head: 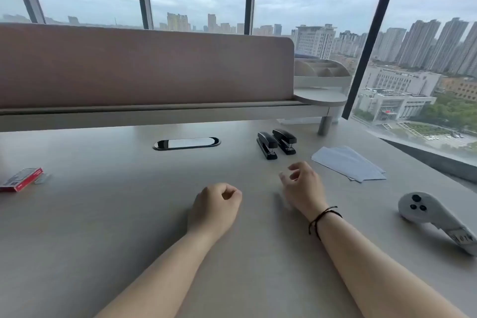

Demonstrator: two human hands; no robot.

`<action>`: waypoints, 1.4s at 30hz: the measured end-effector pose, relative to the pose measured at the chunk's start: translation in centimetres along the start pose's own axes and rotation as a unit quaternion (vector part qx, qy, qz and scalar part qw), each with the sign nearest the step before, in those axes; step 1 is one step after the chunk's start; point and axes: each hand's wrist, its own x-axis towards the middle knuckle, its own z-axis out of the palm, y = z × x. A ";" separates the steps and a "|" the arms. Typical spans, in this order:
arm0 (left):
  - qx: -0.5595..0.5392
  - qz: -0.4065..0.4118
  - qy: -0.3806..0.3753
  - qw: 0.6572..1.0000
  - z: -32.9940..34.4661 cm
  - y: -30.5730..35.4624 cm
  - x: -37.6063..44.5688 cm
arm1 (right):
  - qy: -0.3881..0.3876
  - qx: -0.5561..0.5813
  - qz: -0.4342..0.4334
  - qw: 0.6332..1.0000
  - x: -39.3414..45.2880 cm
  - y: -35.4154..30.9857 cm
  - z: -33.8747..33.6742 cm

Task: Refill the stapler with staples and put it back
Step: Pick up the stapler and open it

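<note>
Two black staplers lie side by side on the grey desk: the left stapler [267, 145] and the right stapler [284, 140], both closed. A red staple box [21, 179] sits at the far left edge, with a strip of staples [42, 178] beside it. My left hand [215, 205] rests on the desk in a loose fist, holding nothing. Just below the staplers hovers my right hand [302, 187], fingers curled but apart, empty and slightly blurred. A dark cord bracelet circles its wrist.
A white handheld controller [433, 217] lies at the right. Sheets of white paper [348, 162] lie right of the staplers. A black oval cable port [186, 143] is set in the desk. A brown partition [144, 64] and a beige desk organiser [322, 72] stand behind.
</note>
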 end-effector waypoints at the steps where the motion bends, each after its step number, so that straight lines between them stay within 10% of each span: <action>1: 0.002 0.000 -0.005 1.000 0.7 -0.1 0.7 | 0.011 0.029 0.026 0.999 1.4 0.4 0.1; 21: 0.055 0.030 -0.005 0.998 2.1 0.2 1.8 | 0.042 -0.167 0.088 0.981 12.0 0.7 3.1; 42: 0.016 0.086 -0.077 0.993 -0.8 -0.7 -5.1 | 0.023 -0.167 -0.002 0.986 -10.8 -1.0 -2.8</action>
